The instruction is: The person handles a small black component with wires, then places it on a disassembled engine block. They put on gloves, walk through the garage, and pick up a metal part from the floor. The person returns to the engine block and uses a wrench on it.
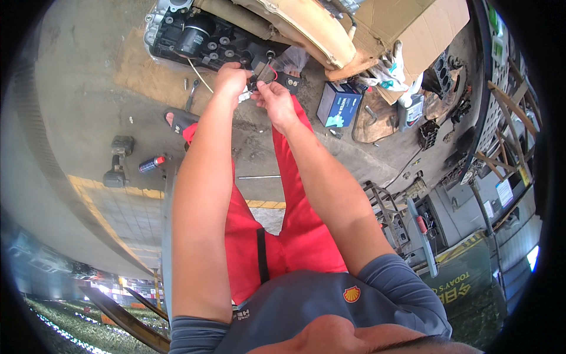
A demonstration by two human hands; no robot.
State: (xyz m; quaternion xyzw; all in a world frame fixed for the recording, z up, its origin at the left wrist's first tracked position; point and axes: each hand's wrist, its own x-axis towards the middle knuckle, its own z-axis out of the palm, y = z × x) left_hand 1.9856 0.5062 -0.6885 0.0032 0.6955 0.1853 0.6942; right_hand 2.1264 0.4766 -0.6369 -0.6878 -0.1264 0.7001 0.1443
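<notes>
Both my hands meet in front of an engine (227,50) that lies on flattened cardboard. My left hand (232,81) is closed, its fingertips at a small dark part (252,85) with a whitish piece below it. From the other side my right hand (277,103) pinches this same part between thumb and fingers. What the left fingers grip is hidden. A grey block (263,71) and a curved red wire (273,72) show just beyond the fingertips. A black oil filter (196,35) sits on the engine, and a thin pale tube (200,75) runs down from it.
A ratchet (192,94) lies left of my forearms, with a cordless impact wrench (119,160) and a spray can (152,164) nearer. To the right are a blue box (340,105), work gloves (389,71), a bottle (410,112) and loose engine parts (430,134).
</notes>
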